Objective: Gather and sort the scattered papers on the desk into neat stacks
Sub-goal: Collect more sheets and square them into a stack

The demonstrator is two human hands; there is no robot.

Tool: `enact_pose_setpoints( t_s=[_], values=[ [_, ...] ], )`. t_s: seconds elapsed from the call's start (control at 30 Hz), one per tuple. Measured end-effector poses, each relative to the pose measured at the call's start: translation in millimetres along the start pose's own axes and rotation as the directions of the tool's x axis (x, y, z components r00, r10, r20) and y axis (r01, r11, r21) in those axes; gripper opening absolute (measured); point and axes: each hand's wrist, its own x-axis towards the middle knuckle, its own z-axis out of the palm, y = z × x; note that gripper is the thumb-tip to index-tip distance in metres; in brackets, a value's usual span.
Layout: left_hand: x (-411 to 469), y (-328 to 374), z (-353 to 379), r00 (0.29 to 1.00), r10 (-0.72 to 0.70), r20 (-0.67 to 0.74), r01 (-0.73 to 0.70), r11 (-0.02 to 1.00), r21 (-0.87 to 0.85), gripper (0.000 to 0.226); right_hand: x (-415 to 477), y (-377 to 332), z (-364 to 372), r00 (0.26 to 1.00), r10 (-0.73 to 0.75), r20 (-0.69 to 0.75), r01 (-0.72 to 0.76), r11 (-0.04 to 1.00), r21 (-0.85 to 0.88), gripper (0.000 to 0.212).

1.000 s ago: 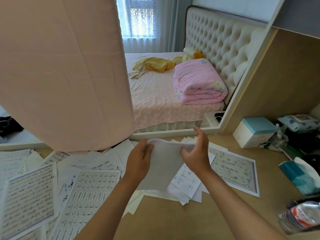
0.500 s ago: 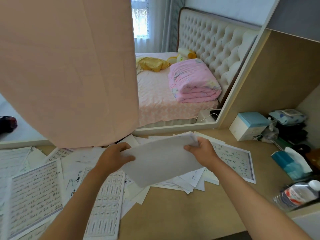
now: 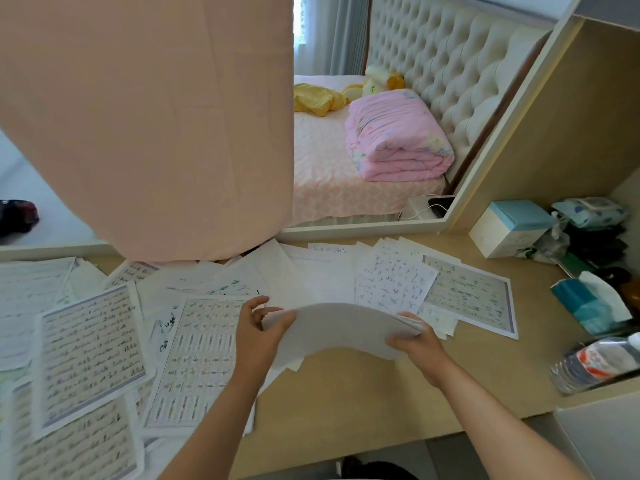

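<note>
We hold a thin, bowed sheaf of white paper (image 3: 339,327) over the pale wooden desk (image 3: 381,393), left of the white box with a teal lid (image 3: 512,226). Our left hand (image 3: 258,336) pinches one end and our right hand (image 3: 417,341) grips the other. Gathering seems to be under way: printed and handwritten sheets (image 3: 194,358) lie loose left of that box. Next we should probably square the sheaf, then add another sheet.
</note>
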Motion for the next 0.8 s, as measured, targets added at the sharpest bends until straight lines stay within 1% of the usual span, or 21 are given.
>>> enact_pose_setpoints(
  t_s=[0.07,0.17,0.27,0.3,0.33,0.4,0.47,0.5,0.57,0.63,0.67,0.7,0.73,0.77,0.8],
  values=[
    [-4.7,-9.6,0.2,1.000,-0.012,0.009,0.012,0.997,0.073,0.052,0.3,8.0,-0.6,1.000,-0.001,0.000,0.001,1.000,-0.003,0.030],
    [-9.1,-15.1,9.2,1.000,0.020,0.005,-0.021,0.988,0.152,0.049,4.9,9.5,2.1,1.000,-0.007,-0.004,0.007,1.000,-0.006,0.023],
    [-14.0,-5.3,24.9,0.993,0.112,-0.034,-0.108,0.989,0.101,0.033,9.6,-8.1,5.1,0.997,0.014,-0.081,-0.005,0.994,0.112,0.024],
    [-14.6,-0.6,28.9,0.988,0.138,-0.065,-0.133,0.988,0.074,0.028,11.6,-14.3,4.3,0.997,-0.001,-0.082,0.012,0.991,0.133,0.021],
    [-13.9,2.9,32.0,0.983,0.153,-0.099,-0.148,0.987,0.054,0.029,13.4,-19.2,2.9,0.997,-0.023,-0.073,0.033,0.991,0.131,0.018],
    [-9.7,5.1,35.6,0.975,0.136,-0.174,-0.135,0.991,0.016,0.028,17.0,-21.1,-1.3,0.997,-0.059,-0.056,0.064,0.993,0.103,0.019],
    [-3.9,2.2,37.5,0.969,0.096,-0.227,-0.095,0.995,0.018,0.015,21.3,-14.9,-4.5,0.997,-0.049,-0.052,0.053,0.996,0.067,0.023],
    [-1.7,1.0,39.0,0.966,0.071,-0.249,-0.065,0.997,0.031,0.009,22.9,-10.8,-5.3,0.998,-0.043,-0.052,0.046,0.998,0.051,0.025],
    [1.0,1.5,42.8,0.960,0.037,-0.278,-0.022,0.998,0.056,0.005,26.0,-3.5,-5.1,0.998,-0.043,-0.038,0.044,0.999,0.013,0.023],
    [3.8,5.7,45.9,0.958,0.049,-0.283,-0.016,0.993,0.117,0.005,31.0,1.4,-5.4,0.998,-0.054,-0.014,0.053,0.998,-0.038,0.019],
    [5.9,8.9,45.7,0.960,0.081,-0.267,-0.035,0.984,0.174,0.005,33.4,1.6,-5.9,0.998,-0.061,0.000,0.061,0.996,-0.059,0.017],
    [8.3,13.1,44.6,0.964,0.127,-0.235,-0.067,0.966,0.249,0.005,36.1,1.0,-7.0,0.998,-0.064,0.008,0.064,0.996,-0.068,0.016],
    [11.9,17.8,42.4,0.960,0.201,-0.193,-0.121,0.925,0.360,0.006,39.2,-1.4,-8.5,0.998,-0.062,0.006,0.063,0.996,-0.065,0.015],
    [16.8,22.9,38.6,0.940,0.317,-0.130,-0.206,0.827,0.522,0.006,42.5,-4.6,-10.9,0.998,-0.065,0.000,0.064,0.996,-0.054,0.015],
    [22.8,28.8,34.8,0.897,0.442,-0.026,-0.300,0.649,0.699,0.011,45.8,-9.6,-13.6,0.998,-0.067,-0.002,0.067,0.997,-0.039,0.016]
  ],
)
